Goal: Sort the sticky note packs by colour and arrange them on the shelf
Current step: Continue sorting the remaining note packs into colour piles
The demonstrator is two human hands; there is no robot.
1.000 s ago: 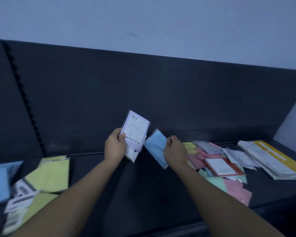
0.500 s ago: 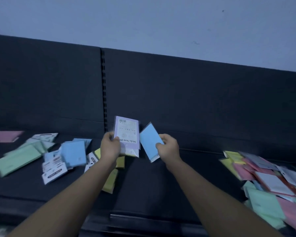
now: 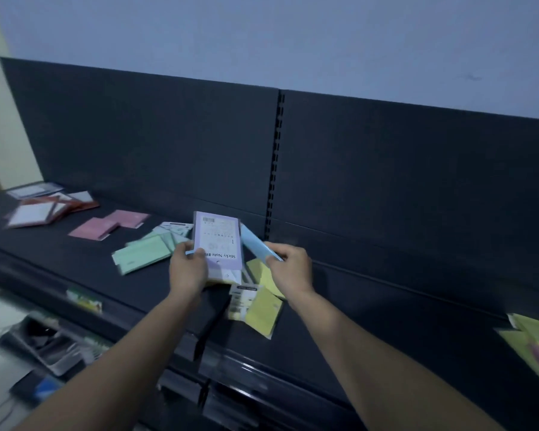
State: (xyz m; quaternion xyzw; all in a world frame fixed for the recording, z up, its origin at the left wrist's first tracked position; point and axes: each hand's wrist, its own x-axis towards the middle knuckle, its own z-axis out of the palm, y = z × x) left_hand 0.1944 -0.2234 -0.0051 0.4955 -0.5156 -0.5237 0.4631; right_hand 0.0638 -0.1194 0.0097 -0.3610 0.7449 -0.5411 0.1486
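My left hand (image 3: 189,269) grips a small stack of packs with a purple sticky note pack (image 3: 220,241) on top, its printed back facing me. My right hand (image 3: 291,270) pinches a blue pack (image 3: 255,245) tilted edge-on, just right of the purple one. Both are held above the dark shelf (image 3: 75,262). Under the hands lie yellow packs (image 3: 262,309). Green packs (image 3: 143,251) lie to the left, pink packs (image 3: 106,227) further left, and red-edged packs (image 3: 44,209) at the far left.
A mixed heap of yellow, green and pink packs (image 3: 535,346) lies at the right edge. The shelf's black back panel (image 3: 386,181) rises behind, with a slotted upright (image 3: 276,163) in the middle. A lower shelf with trays (image 3: 44,343) shows at the lower left.
The view has swung left along the shelf. The sorted green, pink and red-edged piles have come into sight and the mixed heap has slid to the right edge. Both hands keep their packs.
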